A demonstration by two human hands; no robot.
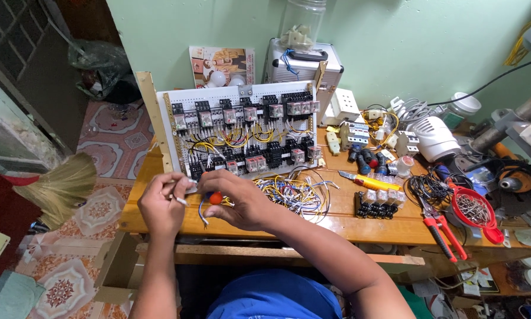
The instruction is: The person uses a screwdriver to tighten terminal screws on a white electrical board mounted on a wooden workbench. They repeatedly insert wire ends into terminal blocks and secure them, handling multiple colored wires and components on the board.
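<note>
My left hand (161, 208) pinches a thin white wire end (181, 201) near the lower left corner of a white perforated panel (242, 131) that leans upright on the wooden table (348, 221). The panel carries rows of relays and black terminal blocks joined by yellow, blue and white wires. My right hand (236, 198) grips a screwdriver with an orange handle (215, 198); its tip is hidden between my hands. Both hands meet just below the panel's bottom row.
A tangle of loose wires (295, 194) lies right of my hands. Further right lie a yellow utility knife (369, 182), a block of relays (379, 204), red-handled cutters (442, 230) and a red bowl of screws (473, 208). A metal case (304, 65) stands behind.
</note>
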